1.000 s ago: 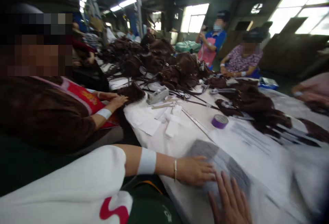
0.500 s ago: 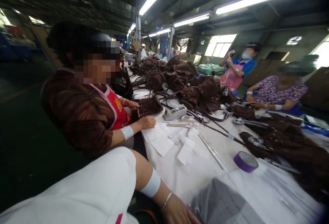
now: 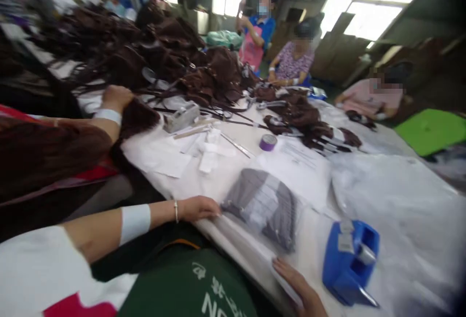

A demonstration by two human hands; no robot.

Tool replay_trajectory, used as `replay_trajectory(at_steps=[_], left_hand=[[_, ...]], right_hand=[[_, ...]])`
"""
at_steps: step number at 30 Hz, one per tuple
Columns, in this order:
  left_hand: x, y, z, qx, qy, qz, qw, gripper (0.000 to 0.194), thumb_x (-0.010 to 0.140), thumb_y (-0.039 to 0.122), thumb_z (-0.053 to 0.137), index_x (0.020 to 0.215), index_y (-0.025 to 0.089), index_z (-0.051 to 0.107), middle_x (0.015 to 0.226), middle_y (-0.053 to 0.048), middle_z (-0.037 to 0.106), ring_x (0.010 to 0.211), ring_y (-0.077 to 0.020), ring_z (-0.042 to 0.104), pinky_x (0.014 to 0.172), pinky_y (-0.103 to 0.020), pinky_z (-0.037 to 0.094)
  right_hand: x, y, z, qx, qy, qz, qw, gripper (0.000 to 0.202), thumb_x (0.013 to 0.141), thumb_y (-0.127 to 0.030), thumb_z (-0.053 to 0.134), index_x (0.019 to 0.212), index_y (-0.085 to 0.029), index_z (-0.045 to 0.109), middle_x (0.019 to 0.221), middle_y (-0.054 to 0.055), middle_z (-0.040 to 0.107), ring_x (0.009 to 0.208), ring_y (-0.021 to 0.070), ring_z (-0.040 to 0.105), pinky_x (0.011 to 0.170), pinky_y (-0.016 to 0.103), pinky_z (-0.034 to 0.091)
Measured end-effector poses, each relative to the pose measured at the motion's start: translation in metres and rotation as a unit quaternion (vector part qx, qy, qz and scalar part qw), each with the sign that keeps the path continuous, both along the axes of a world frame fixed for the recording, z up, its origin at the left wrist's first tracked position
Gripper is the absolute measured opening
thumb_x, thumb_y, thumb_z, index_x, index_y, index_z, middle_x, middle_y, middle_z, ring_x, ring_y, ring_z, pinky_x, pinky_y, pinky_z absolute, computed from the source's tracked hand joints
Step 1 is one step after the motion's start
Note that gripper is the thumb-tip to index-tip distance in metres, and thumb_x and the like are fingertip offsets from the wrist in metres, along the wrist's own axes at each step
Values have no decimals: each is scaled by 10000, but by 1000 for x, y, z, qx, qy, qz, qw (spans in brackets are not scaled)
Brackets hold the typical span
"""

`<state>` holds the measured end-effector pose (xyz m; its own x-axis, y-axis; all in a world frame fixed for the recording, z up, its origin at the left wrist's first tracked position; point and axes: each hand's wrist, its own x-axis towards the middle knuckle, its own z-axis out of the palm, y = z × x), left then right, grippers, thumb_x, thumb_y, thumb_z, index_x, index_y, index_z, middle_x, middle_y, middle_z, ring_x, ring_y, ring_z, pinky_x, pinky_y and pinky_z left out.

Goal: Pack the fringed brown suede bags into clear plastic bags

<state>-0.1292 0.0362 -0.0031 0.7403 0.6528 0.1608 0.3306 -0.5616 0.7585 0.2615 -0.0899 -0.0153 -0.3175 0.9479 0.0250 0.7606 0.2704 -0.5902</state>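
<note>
A grey folded bag in a clear plastic bag [image 3: 264,205] lies flat near the table's front edge. My left hand [image 3: 200,208], with a bracelet at the wrist, is at its left corner, fingers curled together on the plastic edge. At the front edge, lower right, my right hand [image 3: 302,288] has its fingers stretched out over a pale edge; its thumb is hidden. Right of the package stands a blue tape dispenser [image 3: 349,263]. Behind it lie a printed sheet [image 3: 298,161] and a purple tape roll [image 3: 268,142].
Dark brown bags [image 3: 160,50] with straps are heaped at the back left. White paper pieces [image 3: 160,154] and a metal ruler [image 3: 236,145] lie mid-table. A co-worker's arm [image 3: 109,113] reaches in from the left. Clear plastic sheeting [image 3: 396,205] covers the right side; a green board [image 3: 433,131] lies beyond.
The view has swung right and down, bringing my right hand, the tape dispenser and the green board into view. The neighbouring co-worker's hand now shows on the brown furry item.
</note>
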Motion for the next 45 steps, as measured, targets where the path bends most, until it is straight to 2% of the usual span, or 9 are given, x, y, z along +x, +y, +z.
replay_trajectory(at_steps=[3,8,14,18,26,29,33,39,45], left_hand=[[12,16,-2,-11,61,89,994,337,948,384,369,908,185,639,814,-14,662,757,-136,615,732,-226,476],[37,25,-7,72,156,237,956,353,966,359,313,840,177,587,698,-10,608,653,-136,584,638,-231,429],[49,45,16,140,200,262,934,305,916,415,458,827,168,612,698,-45,599,690,-177,568,650,-276,411],[86,42,34,231,134,123,956,273,879,414,537,963,166,613,939,-71,612,930,-196,525,844,-330,405],[126,36,11,154,116,99,976,213,859,331,587,764,142,569,803,-34,551,804,-171,478,775,-310,402],[124,43,6,145,102,100,979,235,858,356,583,745,151,564,779,-33,552,796,-179,477,768,-308,400],[123,46,3,149,93,99,980,230,859,359,579,747,159,564,783,-34,554,799,-187,476,778,-315,395],[124,47,-1,154,96,109,977,243,857,380,578,743,165,571,783,-34,559,803,-191,484,773,-316,391],[123,45,1,153,96,112,977,246,855,383,579,740,165,576,783,-31,566,802,-189,490,769,-311,389]], right_hand=[[8,6,-7,-79,82,-99,989,436,852,-422,369,1129,-229,645,1173,52,635,1134,234,561,997,406,430],[-26,18,-15,-31,63,-366,928,578,892,-575,266,1014,-167,656,997,124,694,953,248,635,796,328,478],[-41,20,-10,-43,-42,-357,932,581,923,-544,191,966,-183,644,803,101,700,701,234,642,615,310,411],[-38,24,-8,-39,-44,-349,935,589,922,-532,186,926,-183,660,733,104,685,605,220,614,551,303,373],[-24,25,5,-88,116,-406,902,522,833,-625,392,659,-188,619,606,29,622,618,185,559,602,277,386],[-4,9,6,-65,216,-495,839,491,800,-623,465,762,-168,644,617,9,627,665,181,589,687,276,427],[37,-12,17,111,259,-656,701,471,809,-577,487,1004,-170,624,782,19,651,761,174,612,759,289,454],[82,9,38,91,208,-597,770,478,816,-541,445,980,-164,688,1045,80,664,1005,216,582,856,327,442],[61,-4,25,131,174,-614,759,433,794,-517,507,903,-144,697,1146,103,628,1093,233,539,933,337,398]])
